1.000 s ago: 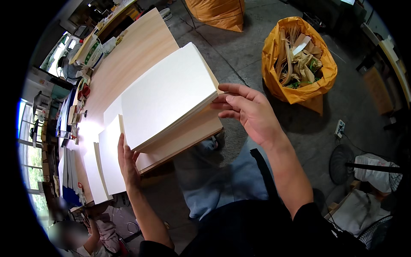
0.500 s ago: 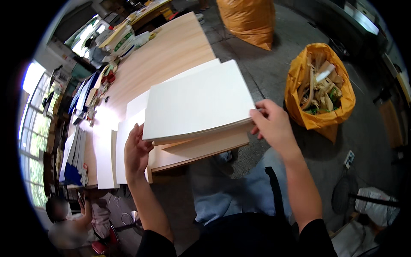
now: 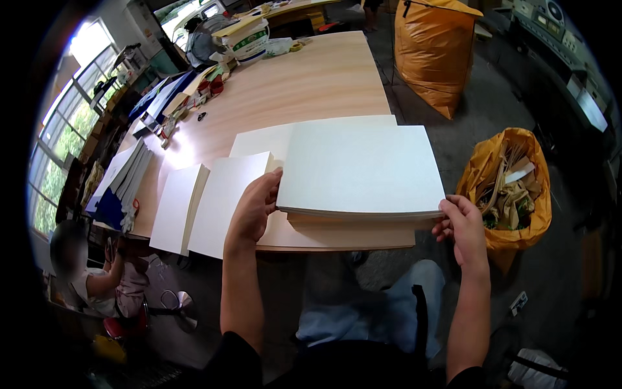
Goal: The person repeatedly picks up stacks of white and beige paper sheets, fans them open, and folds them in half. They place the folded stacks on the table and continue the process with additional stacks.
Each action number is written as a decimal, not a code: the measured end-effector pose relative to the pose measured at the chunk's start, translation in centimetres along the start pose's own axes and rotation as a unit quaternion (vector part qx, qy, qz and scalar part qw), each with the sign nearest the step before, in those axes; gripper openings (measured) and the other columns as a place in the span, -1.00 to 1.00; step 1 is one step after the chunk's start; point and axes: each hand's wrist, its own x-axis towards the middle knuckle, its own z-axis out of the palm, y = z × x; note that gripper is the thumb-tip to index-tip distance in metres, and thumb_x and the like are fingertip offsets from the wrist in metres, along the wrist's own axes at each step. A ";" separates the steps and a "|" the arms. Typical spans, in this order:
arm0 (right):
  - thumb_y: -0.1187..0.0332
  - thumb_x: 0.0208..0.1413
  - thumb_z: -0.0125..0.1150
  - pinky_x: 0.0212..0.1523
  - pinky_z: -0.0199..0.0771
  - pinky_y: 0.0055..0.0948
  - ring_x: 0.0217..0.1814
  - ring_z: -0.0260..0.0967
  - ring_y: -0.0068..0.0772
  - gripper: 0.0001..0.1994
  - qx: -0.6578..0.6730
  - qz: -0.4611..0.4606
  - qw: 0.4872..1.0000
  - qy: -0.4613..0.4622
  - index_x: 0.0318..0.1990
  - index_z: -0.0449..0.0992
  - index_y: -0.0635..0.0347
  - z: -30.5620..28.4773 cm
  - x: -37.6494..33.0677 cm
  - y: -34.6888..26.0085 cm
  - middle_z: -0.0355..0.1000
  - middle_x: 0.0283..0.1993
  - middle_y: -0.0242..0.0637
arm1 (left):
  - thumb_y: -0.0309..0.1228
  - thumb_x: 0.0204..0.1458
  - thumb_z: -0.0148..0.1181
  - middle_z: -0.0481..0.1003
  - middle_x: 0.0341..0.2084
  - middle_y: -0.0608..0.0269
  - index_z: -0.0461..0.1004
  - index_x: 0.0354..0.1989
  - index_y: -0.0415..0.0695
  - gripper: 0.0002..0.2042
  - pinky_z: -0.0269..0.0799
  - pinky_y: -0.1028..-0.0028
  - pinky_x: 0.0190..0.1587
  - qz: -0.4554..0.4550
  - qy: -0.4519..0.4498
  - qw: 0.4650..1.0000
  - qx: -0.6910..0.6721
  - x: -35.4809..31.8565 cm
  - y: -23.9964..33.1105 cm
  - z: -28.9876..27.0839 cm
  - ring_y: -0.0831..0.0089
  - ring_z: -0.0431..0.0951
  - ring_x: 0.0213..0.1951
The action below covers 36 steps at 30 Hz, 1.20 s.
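While left hand (image 3: 251, 209) grips near left corner of white sheet stack (image 3: 363, 172) and right hand (image 3: 465, 227) pinches near right corner, stack sits above table's (image 3: 311, 78) near right corner. Two other stacks (image 3: 228, 204) already laid leftward along near edge; held one not yet released.

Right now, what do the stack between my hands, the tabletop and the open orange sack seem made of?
The stack looks like matte paper or card: thin layers show at its edge. The tabletop seems wood or laminate, slightly glossy: pale grain and a bright reflection. The open orange sack is probably shiny plastic, judging by its crinkled folds.
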 end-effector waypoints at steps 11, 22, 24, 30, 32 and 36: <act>0.36 0.21 0.17 -0.67 0.19 -0.64 -0.62 0.29 -0.65 -0.74 0.039 -0.033 0.998 0.023 -0.03 0.55 0.33 -1.6 0.9 -1.4 0.44 -0.49 -0.42 | -0.02 0.29 -0.03 0.54 -0.19 0.12 0.47 -0.07 -0.23 -0.55 0.47 0.35 -0.06 0.024 -0.106 0.979 -0.172 0.4 3.3 1.7 0.38 0.55 -0.14; 0.35 0.23 0.11 -0.68 0.10 -0.67 -0.64 0.19 -0.65 -0.73 0.103 0.040 0.991 -0.079 -0.02 0.50 0.34 -5.6 4.3 -7.4 0.39 -0.49 -0.38 | -0.02 0.16 0.20 0.44 -0.36 0.16 0.40 -0.31 -0.18 -0.60 0.63 0.23 -0.10 0.114 -0.160 0.969 -0.151 1.8 14.8 7.3 0.24 0.59 -0.18; 0.34 0.25 0.09 -0.67 0.14 -0.69 -0.63 0.21 -0.69 -0.72 0.063 -0.018 0.996 -0.065 0.02 0.50 0.31 -5.5 4.1 -7.3 0.39 -0.48 -0.42 | -0.01 0.16 0.20 0.43 -0.37 0.16 0.38 -0.33 -0.18 -0.58 0.63 0.23 -0.10 0.104 -0.175 0.963 -0.178 2.1 14.5 7.0 0.24 0.58 -0.19; 0.41 0.28 0.08 -0.57 0.32 -0.66 -0.54 0.34 -0.69 -0.70 -0.035 -0.194 0.980 0.013 0.08 0.51 0.38 -2.6 1.2 -3.7 0.46 -0.46 -0.40 | -0.21 0.25 0.11 0.50 -0.10 0.14 0.40 0.11 -0.28 -0.59 0.55 0.44 -0.08 0.038 -0.102 0.980 -0.164 2.2 5.3 3.6 0.42 0.56 -0.14; 0.41 0.30 0.07 -0.56 0.33 -0.66 -0.54 0.32 -0.70 -0.71 -0.063 -0.222 0.973 0.006 0.07 0.51 0.38 -2.5 0.6 -2.5 0.46 -0.46 -0.41 | -0.35 0.21 0.09 0.52 -0.14 0.17 0.41 0.08 -0.30 -0.66 0.55 0.46 -0.12 0.010 -0.092 0.987 -0.133 1.3 2.8 2.5 0.46 0.57 -0.18; 0.39 0.30 0.06 -0.54 0.32 -0.66 -0.53 0.31 -0.68 -0.72 -0.110 -0.111 0.987 -0.046 0.06 0.49 0.37 -2.4 1.7 1.1 0.46 -0.42 -0.40 | -0.41 0.19 0.03 0.52 -0.35 0.17 0.43 0.02 -0.35 -0.69 0.51 0.50 -0.32 -0.032 -0.059 0.997 0.025 2.8 -2.8 0.7 0.46 0.56 -0.39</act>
